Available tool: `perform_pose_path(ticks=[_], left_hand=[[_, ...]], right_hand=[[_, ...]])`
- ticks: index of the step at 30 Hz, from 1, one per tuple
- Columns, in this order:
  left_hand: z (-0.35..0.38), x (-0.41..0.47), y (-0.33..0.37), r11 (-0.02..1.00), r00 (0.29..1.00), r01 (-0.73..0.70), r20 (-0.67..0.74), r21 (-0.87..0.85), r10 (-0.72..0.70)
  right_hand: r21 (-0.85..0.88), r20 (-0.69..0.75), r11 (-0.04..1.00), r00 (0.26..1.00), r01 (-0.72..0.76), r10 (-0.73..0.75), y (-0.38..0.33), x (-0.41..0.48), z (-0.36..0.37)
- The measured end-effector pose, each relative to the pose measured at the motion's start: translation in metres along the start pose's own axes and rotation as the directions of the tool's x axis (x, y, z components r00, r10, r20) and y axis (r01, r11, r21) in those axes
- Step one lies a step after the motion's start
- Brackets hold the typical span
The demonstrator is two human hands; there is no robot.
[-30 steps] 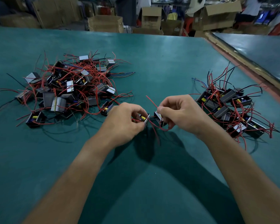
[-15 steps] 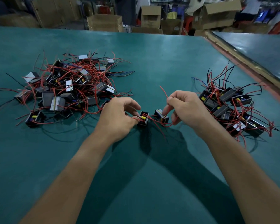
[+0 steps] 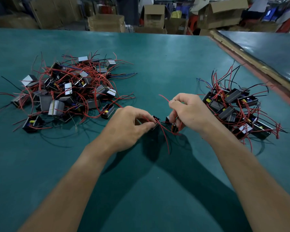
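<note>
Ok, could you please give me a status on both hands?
Left hand grips black module. Right hand pinches red wire over second module. Loose leads cross between.

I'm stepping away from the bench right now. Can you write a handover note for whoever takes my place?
Left hand: grips a black wired module mid-table.
Right hand: holds a second module; its fingers pinch a red lead.
Done, apparently: the neater pile on the right of the green table.
Left: the tangled pile on the left, plus both modules in hand.
</note>
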State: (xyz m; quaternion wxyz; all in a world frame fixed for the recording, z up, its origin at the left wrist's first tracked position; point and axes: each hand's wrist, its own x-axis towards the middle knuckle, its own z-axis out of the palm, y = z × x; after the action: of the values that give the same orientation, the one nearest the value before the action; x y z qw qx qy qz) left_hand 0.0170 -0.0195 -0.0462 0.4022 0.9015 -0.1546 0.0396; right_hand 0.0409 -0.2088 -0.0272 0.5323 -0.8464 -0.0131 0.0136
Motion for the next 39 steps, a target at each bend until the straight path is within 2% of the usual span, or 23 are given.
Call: perform_pose_path(ticks=[3, 6, 8, 11, 13, 16, 21, 24, 26, 29, 32, 34, 36, 39], left_hand=[[-0.001, 0.002, -0.003, 0.999, 0.996, 0.03, -0.083, -0.042, -0.033], [-0.002, 0.003, -0.005, 0.995, 0.983, 0.038, -0.177, -0.089, -0.054], [-0.003, 0.003, -0.004, 0.994, 0.976, 0.021, -0.213, -0.108, -0.044], [-0.002, 0.004, -0.003, 0.99, 0.978, -0.001, -0.209, -0.14, -0.029], [-0.002, 0.005, -0.002, 0.985, 0.979, -0.005, -0.201, -0.175, -0.031], [-0.003, 0.006, 0.002, 0.954, 0.983, -0.025, -0.181, -0.299, -0.031], [-0.005, 0.002, 0.01, 0.903, 0.993, -0.024, -0.113, -0.429, -0.027], [-0.006, -0.001, 0.014, 0.893, 0.997, -0.019, -0.072, -0.451, -0.015], [-0.007, -0.002, 0.016, 0.878, 0.999, -0.039, -0.037, -0.478, 0.024], [-0.009, -0.005, 0.02, 0.854, 0.996, -0.068, 0.019, -0.515, 0.09], [-0.009, -0.007, 0.022, 0.855, 0.992, -0.087, 0.036, -0.511, 0.122], [-0.008, -0.006, 0.022, 0.868, 0.996, -0.09, -0.024, -0.489, 0.089], [-0.007, -0.002, 0.019, 0.891, 0.99, -0.067, -0.144, -0.449, 0.001], [-0.008, 0.003, 0.01, 0.94, 0.927, 0.004, -0.35, -0.342, -0.132]], right_hand=[[0.147, 0.112, 0.985, 0.991, -0.095, 0.079, -0.007, -0.003, -0.004], [0.322, 0.339, 0.91, 0.929, -0.262, 0.148, -0.01, -0.004, -0.013], [0.321, 0.402, 0.901, 0.903, -0.293, 0.15, -0.007, -0.004, -0.016], [0.115, 0.338, 0.982, 0.935, -0.151, 0.104, 0.001, -0.005, -0.011], [0.024, 0.338, 0.998, 0.94, -0.052, 0.04, 0.005, -0.006, -0.009], [0.026, 0.374, 0.999, 0.927, 0.036, -0.043, 0.006, -0.008, -0.006], [0.095, 0.269, 0.972, 0.935, 0.215, -0.233, 0.006, -0.006, 0.0], [0.063, 0.184, 0.961, 0.944, 0.268, -0.275, 0.005, -0.005, 0.001], [0.083, 0.094, 0.971, 0.968, 0.224, -0.231, 0.003, -0.003, 0.002], [0.226, -0.032, 0.972, 0.997, 0.069, -0.063, 0.003, 0.001, -0.002], [0.277, -0.024, 0.96, 0.998, -0.043, 0.051, 0.003, 0.003, -0.005], [0.289, 0.038, 0.954, 0.996, -0.084, 0.076, 0.003, 0.002, -0.004], [0.307, 0.082, 0.947, 0.994, -0.095, 0.073, 0.004, 0.003, -0.004], [0.172, 0.035, 0.985, 0.999, -0.028, 0.022, 0.008, 0.005, -0.005]])
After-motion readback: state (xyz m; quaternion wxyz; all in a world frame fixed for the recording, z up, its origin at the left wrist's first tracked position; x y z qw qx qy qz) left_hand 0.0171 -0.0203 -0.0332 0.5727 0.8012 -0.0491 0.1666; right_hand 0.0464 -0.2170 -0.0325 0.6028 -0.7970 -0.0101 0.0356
